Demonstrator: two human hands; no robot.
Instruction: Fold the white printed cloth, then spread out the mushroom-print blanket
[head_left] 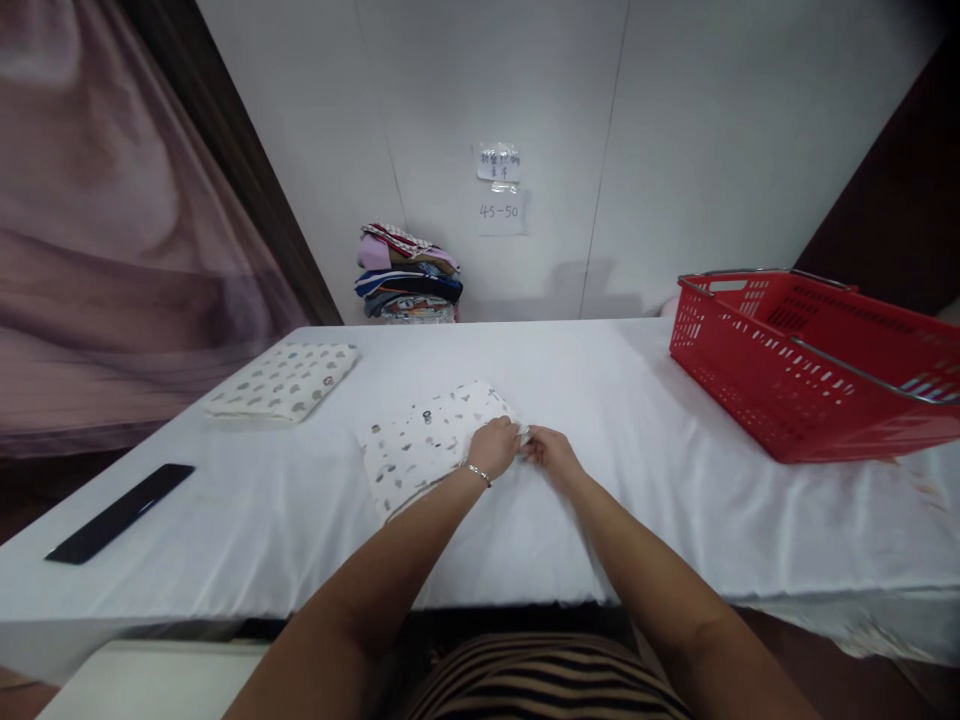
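A white folded cloth with a small scattered print lies on the table in front of me. My left hand, with a bracelet at the wrist, is closed on the cloth's right end. Just to the right, my right hand pinches the corner of the same cloth, its fingers bent and close to the left hand's fingers. The fingertips are partly hidden, so the exact grip on the corner is hard to see. A second folded cloth, white with rows of grey-green motifs, rests at the far left.
A red plastic basket with metal handles stands on the right of the white-covered table. At the left edge lies a flat black object. Behind the table is a stack of folded clothes, near a wall with paper signs.
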